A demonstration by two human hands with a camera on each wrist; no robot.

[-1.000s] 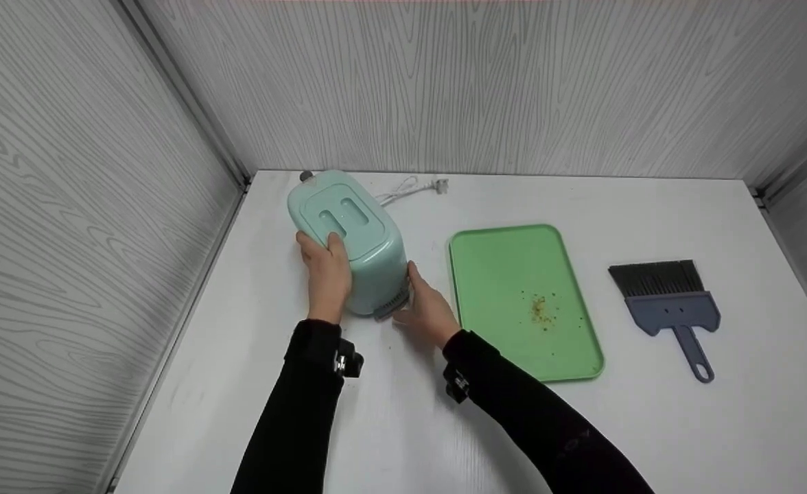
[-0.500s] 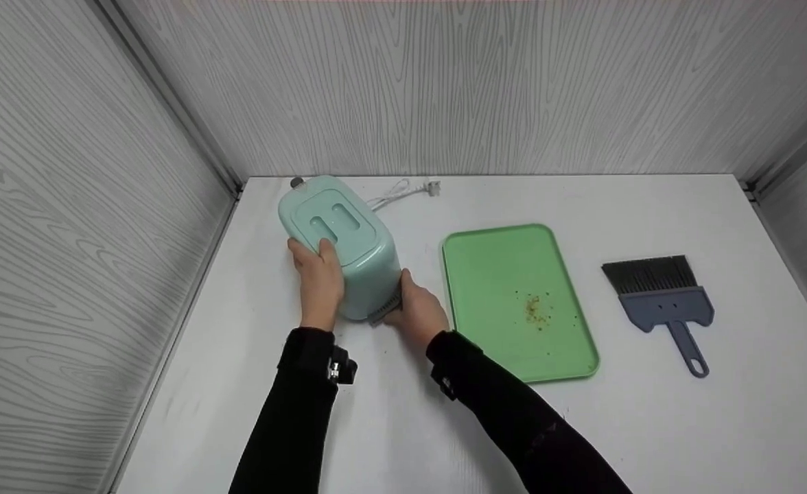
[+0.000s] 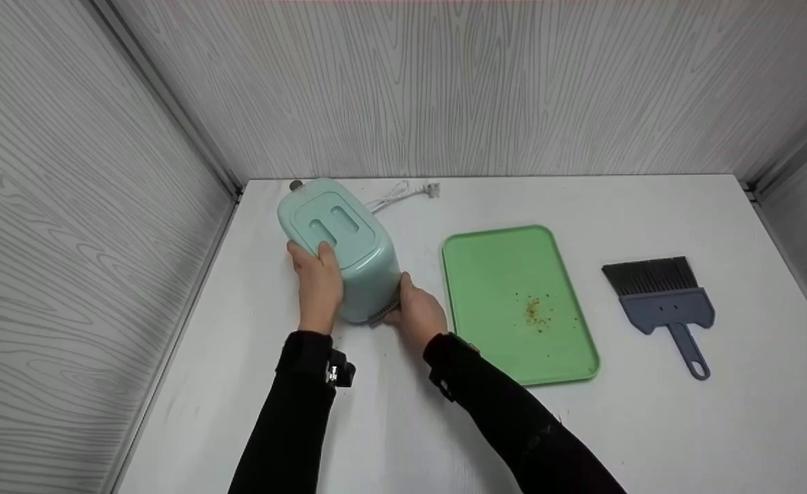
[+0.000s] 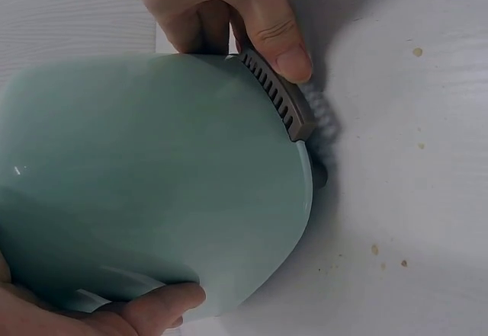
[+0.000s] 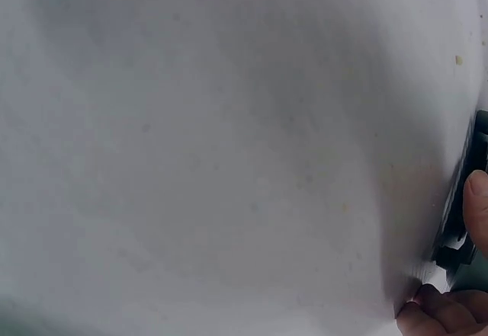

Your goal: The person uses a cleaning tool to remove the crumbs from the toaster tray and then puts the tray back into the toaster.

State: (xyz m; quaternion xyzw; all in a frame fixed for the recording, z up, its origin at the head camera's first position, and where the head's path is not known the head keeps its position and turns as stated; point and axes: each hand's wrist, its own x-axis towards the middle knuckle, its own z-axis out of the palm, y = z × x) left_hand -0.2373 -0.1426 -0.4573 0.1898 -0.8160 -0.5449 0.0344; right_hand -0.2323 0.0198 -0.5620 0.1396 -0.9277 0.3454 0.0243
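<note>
A mint-green toaster leans on the white table, its top with two recessed slots facing up. My left hand grips its left side, the thumb on the top edge. At its near right end my right hand holds low. In the left wrist view, the right thumb presses against a dark slotted strip at the toaster's edge, and the other fingers bend against the side. The left fingertips lie along the opposite side. The right wrist view catches only part of the right hand.
Right of the toaster lies a green tray with crumbs on it. Farther right is a blue-grey hand brush. A white power plug and cord lie behind the toaster. Crumbs dot the table. Grey walls border it.
The head view has shifted slightly. My right hand has moved in a little closer against the toaster's end. Both hands keep their hold, and the toaster stays leaning.
</note>
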